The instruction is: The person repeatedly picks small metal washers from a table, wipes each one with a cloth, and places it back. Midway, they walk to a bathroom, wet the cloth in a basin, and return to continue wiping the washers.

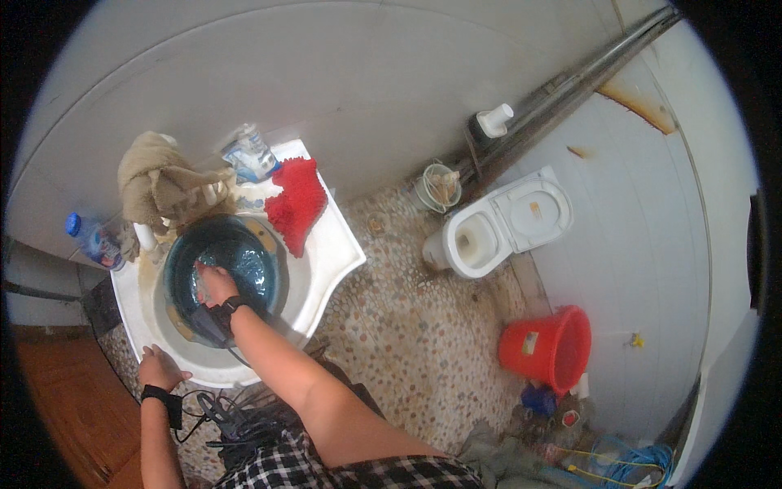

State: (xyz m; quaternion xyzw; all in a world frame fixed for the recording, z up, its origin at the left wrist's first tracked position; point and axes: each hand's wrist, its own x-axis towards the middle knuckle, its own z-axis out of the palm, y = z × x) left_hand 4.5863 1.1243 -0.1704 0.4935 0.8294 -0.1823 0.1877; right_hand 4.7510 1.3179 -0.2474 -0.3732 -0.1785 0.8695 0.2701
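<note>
A dark blue basin (259, 259) with water in it sits in the white washbasin (338, 253). My right hand (217, 285) reaches down into the basin, at its left side. The fingers look wet and blurred, partly lost in the water; whether they hold anything does not show. A dark band and a small dark device sit at that wrist. Beside the washbasin's near left edge is my left hand (161, 368), thumb and fingers apart, with nothing in it. A black strap circles its wrist.
Behind the basin a brown towel (163, 175) drapes over the tap area. A red cloth (297, 200), a white-blue packet (248, 155) and a blue-capped bottle (94, 240) stand around it. A toilet (472, 244) and red bucket (538, 346) are to the right. Black cables (213, 411) hang near me.
</note>
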